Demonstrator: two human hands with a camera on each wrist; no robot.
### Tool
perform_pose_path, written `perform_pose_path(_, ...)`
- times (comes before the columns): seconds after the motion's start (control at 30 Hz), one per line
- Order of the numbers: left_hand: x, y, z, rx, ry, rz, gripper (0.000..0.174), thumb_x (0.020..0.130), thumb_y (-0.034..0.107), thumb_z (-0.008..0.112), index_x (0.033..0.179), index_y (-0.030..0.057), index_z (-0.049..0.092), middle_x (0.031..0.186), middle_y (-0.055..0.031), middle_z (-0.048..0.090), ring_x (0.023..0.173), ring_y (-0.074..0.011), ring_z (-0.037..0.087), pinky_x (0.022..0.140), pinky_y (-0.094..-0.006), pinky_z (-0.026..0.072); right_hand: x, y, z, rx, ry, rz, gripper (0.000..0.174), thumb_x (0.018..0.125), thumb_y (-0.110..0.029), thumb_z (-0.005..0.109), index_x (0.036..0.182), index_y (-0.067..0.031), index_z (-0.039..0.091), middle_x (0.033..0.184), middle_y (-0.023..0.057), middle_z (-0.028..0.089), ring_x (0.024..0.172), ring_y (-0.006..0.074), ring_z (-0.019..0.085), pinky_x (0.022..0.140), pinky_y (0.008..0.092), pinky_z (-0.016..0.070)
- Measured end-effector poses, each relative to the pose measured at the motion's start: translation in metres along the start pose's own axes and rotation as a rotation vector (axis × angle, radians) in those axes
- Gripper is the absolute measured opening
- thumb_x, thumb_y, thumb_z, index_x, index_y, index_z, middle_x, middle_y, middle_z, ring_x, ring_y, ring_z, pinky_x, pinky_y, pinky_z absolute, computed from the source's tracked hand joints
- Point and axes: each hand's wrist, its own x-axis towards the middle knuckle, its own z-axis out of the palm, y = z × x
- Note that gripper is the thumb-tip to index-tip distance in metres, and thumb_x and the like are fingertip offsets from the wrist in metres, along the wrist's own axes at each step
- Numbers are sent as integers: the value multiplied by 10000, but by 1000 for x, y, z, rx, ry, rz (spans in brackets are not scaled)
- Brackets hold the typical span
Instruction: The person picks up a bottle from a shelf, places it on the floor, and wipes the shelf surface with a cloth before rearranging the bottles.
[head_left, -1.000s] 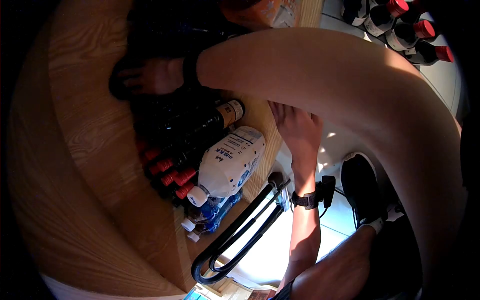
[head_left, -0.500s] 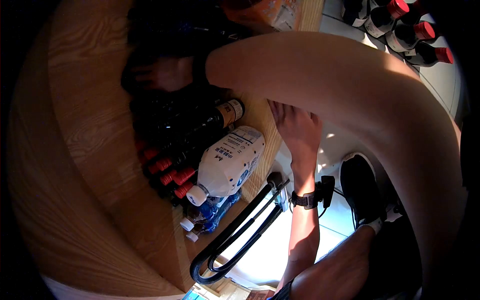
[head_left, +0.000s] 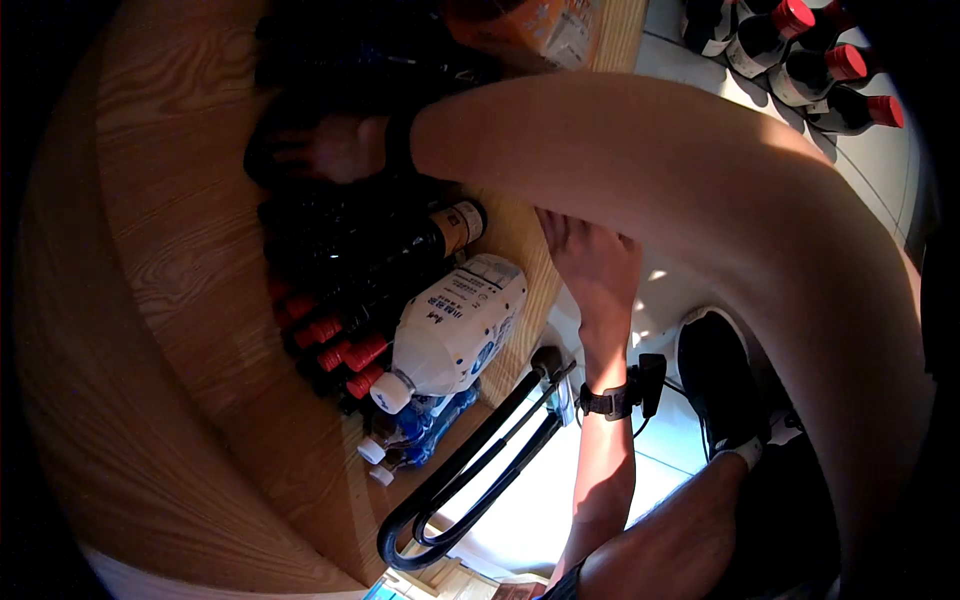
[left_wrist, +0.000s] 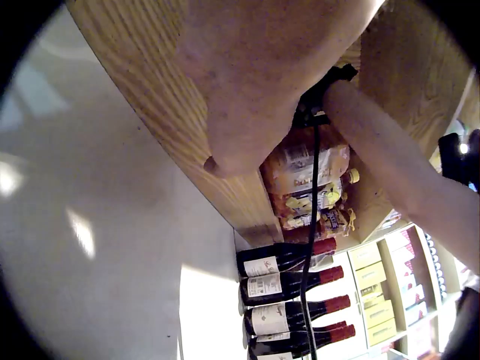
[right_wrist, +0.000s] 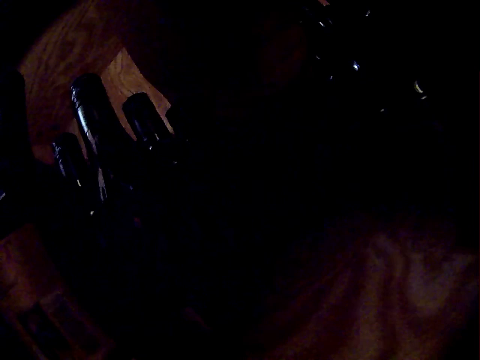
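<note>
Bottles point(head_left: 400, 250) lie caps outward, right hand point(head_left: 320, 150) close beside them, its grip lost in shadow; left hand point(head_left: 595, 265) flat, farther off.

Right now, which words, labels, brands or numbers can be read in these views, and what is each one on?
Nothing can be read with certainty.
On the white bottle: blue print on the label, too blurred to read.
On the dark bottle: tan label, print too small.
On the wine bottles: white labels, blurred.
On the snack packets: print illegible.
Right wrist view: too dark to show any text.
</note>
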Motion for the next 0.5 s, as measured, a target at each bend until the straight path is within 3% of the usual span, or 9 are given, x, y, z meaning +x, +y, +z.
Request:
perform_pose_path(0.03,-3,-4,4,-9,70,40,536,823,62,687,1331,-70,579,1306,-311,595,1325,-505,513,1198,-611,338,-4,8,-3,84,-18,-91,573,1002,-401,583,1507,-138,522,1685,72,304,1598,313,120,1291,533,190)
perform_pose_path(0.07,-2,-2,2,-5,36,19,533,829,69,685,1333,-68,579,1310,-312,594,1325,-507,513,1197,-608,339,-7,7,-5,102,-11,-57,573,1003,-402,582,1507,-137,521,1685,74,304,1598,314,121,1290,533,191)
perform_pose_path(0.13,-1,-2,0,-2,4,0,530,835,76,684,1334,-67,580,1315,-312,593,1325,-508,513,1196,-606,339,-4,-15,0,11,45,160,573,1005,-405,578,1508,-136,519,1684,77,305,1596,316,125,1289,534,194)
perform_pose_path(0.2,1,-1,0,-54,-7,-4,533,834,75,682,1336,-67,578,1314,-312,593,1327,-506,513,1199,-605,334,10,-48,10,-402,9,463,574,1007,-408,575,1508,-134,518,1684,80,305,1595,319,128,1287,534,196)
perform_pose_path(0.23,2,-1,-1,-71,-11,-5,534,833,75,682,1337,-67,577,1314,-312,592,1327,-505,512,1201,-605,332,19,-67,21,-1313,-285,688,574,1008,-410,573,1508,-134,517,1683,81,305,1594,320,129,1286,534,197)
perform_pose_path(0.27,3,0,-2,-69,18,42,540,824,66,686,1335,-68,577,1316,-311,591,1329,-501,513,1204,-606,327,34,-91,37,-1856,-650,807,575,1009,-411,571,1509,-133,516,1683,83,305,1594,321,131,1285,535,198)
perform_pose_path(0.3,5,1,-2,-69,31,65,543,819,62,688,1334,-68,577,1317,-310,591,1330,-499,513,1206,-606,324,40,-99,43,-2088,-890,790,575,1010,-413,569,1509,-132,516,1683,84,305,1593,323,133,1285,535,199)
perform_pose_path(0.33,5,0,-1,-68,44,87,546,814,58,691,1332,-68,577,1317,-309,590,1331,-497,513,1208,-607,322,47,-107,49,-2186,-990,762,575,1011,-414,568,1509,-132,515,1683,86,305,1593,324,134,1284,535,201)
perform_pose_path(0.5,9,1,-4,-26,-7,67,584,787,45,709,1338,-77,555,1317,-308,592,1337,-485,514,1228,-608,304,32,-87,51,-2528,-1210,645,577,1013,-419,562,1509,-128,512,1681,93,306,1590,330,142,1280,537,206)
